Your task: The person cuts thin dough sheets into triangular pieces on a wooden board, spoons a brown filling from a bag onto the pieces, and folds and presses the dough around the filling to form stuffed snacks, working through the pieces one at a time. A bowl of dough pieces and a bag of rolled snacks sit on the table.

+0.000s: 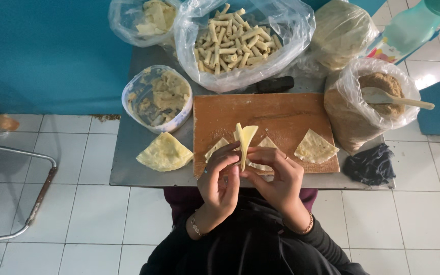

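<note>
Both forearms reach forward, wrists braceleted; left hand [220, 183] and right hand [278, 178] meet palms inward, fingers [230, 153] curled and pinched together at the tips.

**One head camera, looking straight down**

A single view, worn on the person's head, faces steeply down over a small grey table [128, 175] and wooden board [281, 114], close enough that both hands fill the lower middle. White floor tiles frame the table; a blue wall runs along the top.
</note>
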`<state>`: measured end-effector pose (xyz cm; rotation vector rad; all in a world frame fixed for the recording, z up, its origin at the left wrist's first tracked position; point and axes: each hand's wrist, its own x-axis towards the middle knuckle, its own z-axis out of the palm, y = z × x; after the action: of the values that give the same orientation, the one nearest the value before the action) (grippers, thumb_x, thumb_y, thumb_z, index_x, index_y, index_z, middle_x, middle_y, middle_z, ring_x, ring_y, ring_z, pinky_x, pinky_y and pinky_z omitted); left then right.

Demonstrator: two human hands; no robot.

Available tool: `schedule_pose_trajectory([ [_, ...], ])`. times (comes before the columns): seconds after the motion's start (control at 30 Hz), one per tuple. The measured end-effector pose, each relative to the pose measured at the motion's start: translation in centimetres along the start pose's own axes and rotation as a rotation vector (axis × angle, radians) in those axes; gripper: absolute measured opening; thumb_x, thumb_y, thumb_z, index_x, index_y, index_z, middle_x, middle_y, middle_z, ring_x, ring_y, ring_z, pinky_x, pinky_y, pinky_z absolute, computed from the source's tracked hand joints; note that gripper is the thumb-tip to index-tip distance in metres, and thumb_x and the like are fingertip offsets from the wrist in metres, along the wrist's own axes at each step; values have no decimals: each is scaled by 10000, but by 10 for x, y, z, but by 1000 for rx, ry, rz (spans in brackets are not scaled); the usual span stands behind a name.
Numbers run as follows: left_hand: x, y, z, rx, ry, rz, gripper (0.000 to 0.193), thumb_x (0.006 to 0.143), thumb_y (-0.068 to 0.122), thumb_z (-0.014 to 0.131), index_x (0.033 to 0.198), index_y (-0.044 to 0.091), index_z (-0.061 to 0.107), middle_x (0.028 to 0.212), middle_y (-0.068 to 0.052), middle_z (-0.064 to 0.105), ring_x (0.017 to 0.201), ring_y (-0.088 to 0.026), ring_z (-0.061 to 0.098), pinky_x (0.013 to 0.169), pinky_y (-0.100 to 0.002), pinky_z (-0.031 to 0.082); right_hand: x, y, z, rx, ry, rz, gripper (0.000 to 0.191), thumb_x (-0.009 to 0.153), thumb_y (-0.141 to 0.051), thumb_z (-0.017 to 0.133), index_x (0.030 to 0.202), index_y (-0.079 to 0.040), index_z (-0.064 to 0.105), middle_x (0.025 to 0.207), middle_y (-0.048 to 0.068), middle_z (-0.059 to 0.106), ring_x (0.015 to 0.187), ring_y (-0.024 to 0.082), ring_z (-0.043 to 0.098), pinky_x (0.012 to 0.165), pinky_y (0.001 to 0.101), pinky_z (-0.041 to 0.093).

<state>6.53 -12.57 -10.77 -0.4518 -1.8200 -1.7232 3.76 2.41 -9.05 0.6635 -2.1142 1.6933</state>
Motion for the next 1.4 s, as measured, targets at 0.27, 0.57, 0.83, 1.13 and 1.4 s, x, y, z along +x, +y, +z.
schedule_pose_trajectory([
  [0.27, -3, -2, 1, -172, -1, -83, 338, 1010, 7, 645, 1329, -7, 534, 1330, -185, 612, 1203, -250, 676, 1011, -345, 595, -2, -4, -4, -181, 12, -129, 244, 775, -12, 867, 981, -33, 739, 1113, 105, 764, 999, 198, 778, 841, 281, 625],
  [0.57, 7, -11, -8, -651, 102, -565, 425, 1011, 17, 670, 1395, 11, 488, 893, -20, 642, 824, -56, 597, 722, -208, 473, 1, -8, -7, -238, -87, -241, 178, 766, 16, 841, 883, -84, 752, 1057, 33, 757, 926, 180, 774, 800, 275, 622],
  [0.83, 10, -7, -7, -603, -112, -554, 277, 974, 11, 663, 1249, 4, 630, 972, -6, 648, 861, -59, 623, 751, -219, 510, -14, 7, -24, 192, -114, 182, 205, 953, -56, 718, 1124, 43, 659, 1033, 119, 766, 967, 173, 775, 870, 322, 640],
  [1.13, 2, -9, -6, -566, -251, -611, 107, 982, 84, 652, 1055, 16, 613, 996, -18, 655, 907, -56, 616, 799, -232, 511, -24, 16, -31, 377, -110, 432, 207, 965, -94, 710, 1080, 67, 651, 966, 108, 761, 925, 145, 739, 848, 267, 579],
  [1.4, 6, -8, -5, -532, -291, -478, 118, 967, 23, 730, 994, 33, 616, 960, -21, 657, 916, -80, 661, 855, -268, 581, -25, 12, -32, 295, -121, 383, 157, 926, -39, 756, 1006, 65, 669, 951, 78, 727, 909, 111, 710, 847, 260, 574],
])
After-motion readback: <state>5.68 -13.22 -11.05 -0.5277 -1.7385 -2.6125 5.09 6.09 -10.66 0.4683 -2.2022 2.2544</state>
